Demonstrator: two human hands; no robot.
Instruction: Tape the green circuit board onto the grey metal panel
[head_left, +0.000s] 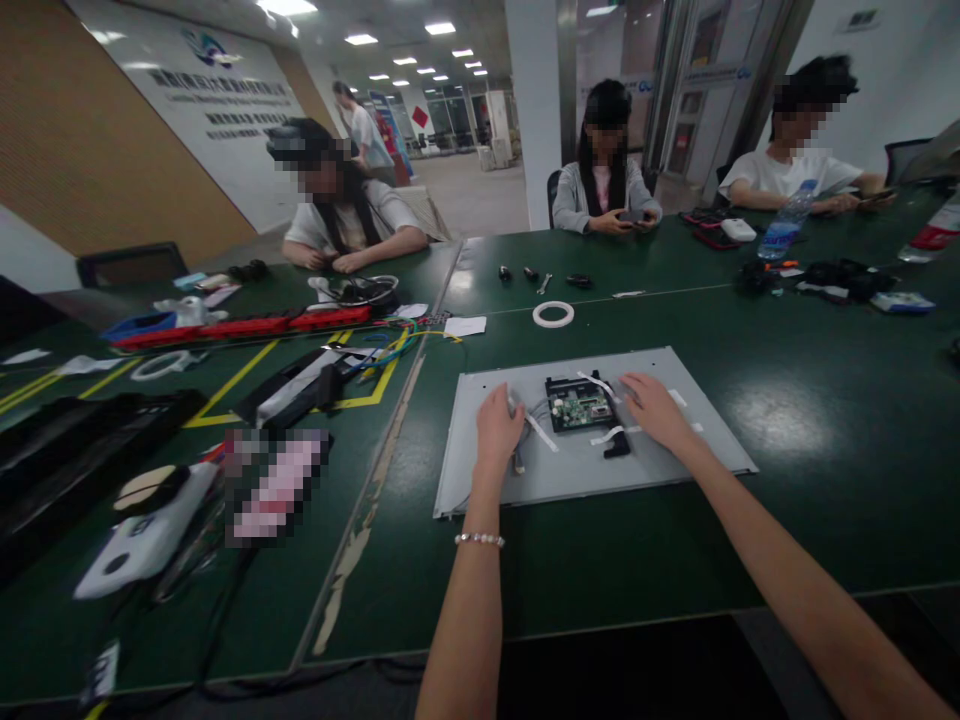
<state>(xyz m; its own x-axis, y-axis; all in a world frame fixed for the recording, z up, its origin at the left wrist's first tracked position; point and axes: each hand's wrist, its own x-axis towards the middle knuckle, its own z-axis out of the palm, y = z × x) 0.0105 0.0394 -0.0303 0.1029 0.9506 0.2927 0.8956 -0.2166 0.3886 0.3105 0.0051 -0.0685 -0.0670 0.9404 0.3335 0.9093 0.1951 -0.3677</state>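
A grey flat metal panel [495,480] lies on the table in front of me. Near its middle sits a green circuit board [581,408] in a black plastic frame, with white tape strips [541,432] and thin cables around it. To the left of the board, my left hand [500,425] hovers low by the cables, fingers loosely curved and apart. On the board's right side my right hand [656,408] reaches in, its fingers spread near a tape strip; I see nothing held in it. Whether the fingertips touch the panel is unclear.
Beyond the panel lie a white tape roll [553,315], a small wrench [544,284] and several black tool parts. Red strips [330,317], cables and a white device [146,540] are at left. Several people sit opposite; a water bottle [786,225] stands at right.
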